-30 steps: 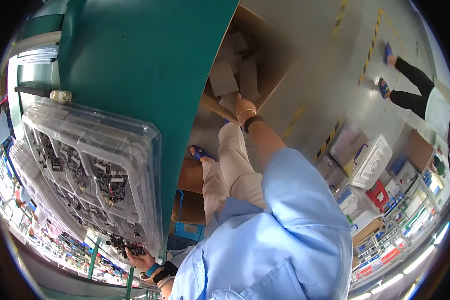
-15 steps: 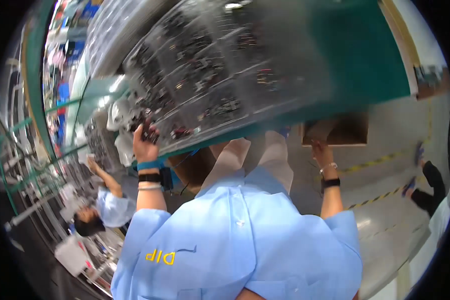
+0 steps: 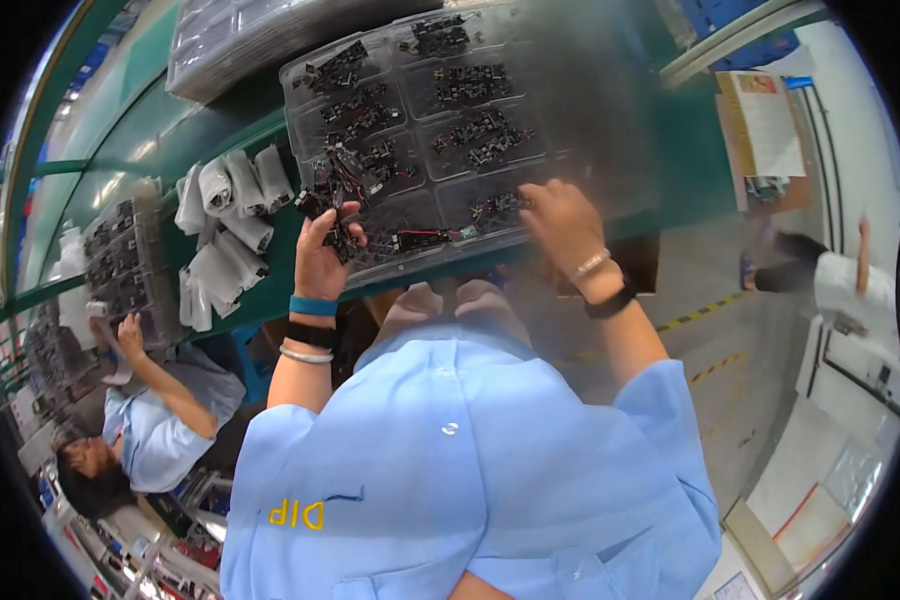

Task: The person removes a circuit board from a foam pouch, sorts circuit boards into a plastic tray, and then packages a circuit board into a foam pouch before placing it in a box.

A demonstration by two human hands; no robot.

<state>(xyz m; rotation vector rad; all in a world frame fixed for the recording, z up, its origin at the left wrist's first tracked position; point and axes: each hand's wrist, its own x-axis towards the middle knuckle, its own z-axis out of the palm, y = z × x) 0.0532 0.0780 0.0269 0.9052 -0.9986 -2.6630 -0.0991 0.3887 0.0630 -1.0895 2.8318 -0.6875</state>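
My left hand (image 3: 322,252) is closed around a bunch of small black circuit boards with thin wires (image 3: 338,190), above the near left corner of a clear plastic tray (image 3: 425,205). Several compartments of this tray hold more such black boards (image 3: 472,75). Over its near right compartment is my right hand (image 3: 567,228), fingers bent together at the end of a few black boards (image 3: 498,206). Whether a board is between those fingers is hidden. Between the hands, a black part with red wires and a small green board (image 3: 430,238) lies in the tray.
White wrapped rolls (image 3: 232,205) lie left of the tray on the green table (image 3: 670,150). Stacked clear trays (image 3: 260,45) stand behind. A co-worker (image 3: 160,410) sits at the left beside another filled tray (image 3: 130,255). Below the table's right edge is a cardboard box (image 3: 642,262).
My right hand has risen from beside the box to the tray. My left hand has moved slightly right and up with its bunch of boards. The view has shifted and sharpened.
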